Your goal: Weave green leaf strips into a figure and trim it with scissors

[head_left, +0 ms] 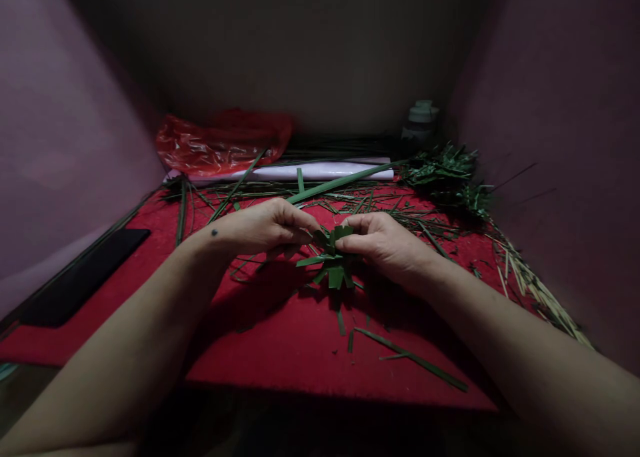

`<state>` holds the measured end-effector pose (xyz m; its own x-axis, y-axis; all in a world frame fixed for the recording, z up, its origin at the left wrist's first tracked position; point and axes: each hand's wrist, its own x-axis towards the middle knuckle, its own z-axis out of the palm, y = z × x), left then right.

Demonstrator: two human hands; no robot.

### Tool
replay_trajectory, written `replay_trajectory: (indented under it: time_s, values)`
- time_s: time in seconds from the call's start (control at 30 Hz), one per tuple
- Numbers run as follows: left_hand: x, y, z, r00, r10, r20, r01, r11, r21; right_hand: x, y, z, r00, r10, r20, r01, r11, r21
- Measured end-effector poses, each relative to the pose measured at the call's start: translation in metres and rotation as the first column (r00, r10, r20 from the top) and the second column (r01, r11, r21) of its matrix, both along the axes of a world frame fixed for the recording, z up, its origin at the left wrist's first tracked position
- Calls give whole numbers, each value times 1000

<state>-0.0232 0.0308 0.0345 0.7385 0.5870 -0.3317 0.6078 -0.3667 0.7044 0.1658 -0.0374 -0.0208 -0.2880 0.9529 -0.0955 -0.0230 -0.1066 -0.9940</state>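
A small green leaf piece (336, 275) with several cut strips fanning outward is between my hands, above the red cloth (250, 350). My right hand (383, 242) pinches its upper right part between thumb and fingers. My left hand (283, 227) reaches in from the left, its fingers bent together at the piece's upper left edge; what its fingertips grip, if anything, is hidden. A long green leaf strip (345, 185) lies just behind my left hand. Cut scraps and a thin strip (413, 358) lie on the cloth in front.
A red plastic bag (220, 143) and a white roll (320, 171) lie at the back. Behind on the right are a bottle (421, 120) and a dark green leafy bundle (450, 177). Pale stalks (535, 277) line the right edge; a black flat object (87, 277) lies left.
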Motion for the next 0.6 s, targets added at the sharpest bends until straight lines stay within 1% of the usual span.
replay_trajectory:
  time_s: [0.13,0.23,0.43,0.5,0.6]
  values:
    - [0,0,1,1000,-15,8,15,1000,-4,0,-1,0,1000,15,-8,-15,1000,15]
    - [0,0,2,1000,-14,17,14,1000,-22,-1,-1,-1,1000,5,-29,-4,1000,7]
    - [1,-2,4,1000,18,22,-16,999,-52,-1,-1,0,996,-6,-93,6,1000,-4]
    - [1,-2,4,999,40,15,-39,997,-59,0,-1,1,997,-7,-79,7,1000,4]
    - [2,-2,5,998,58,10,-58,997,-59,0,-2,2,1000,-26,0,26,999,27]
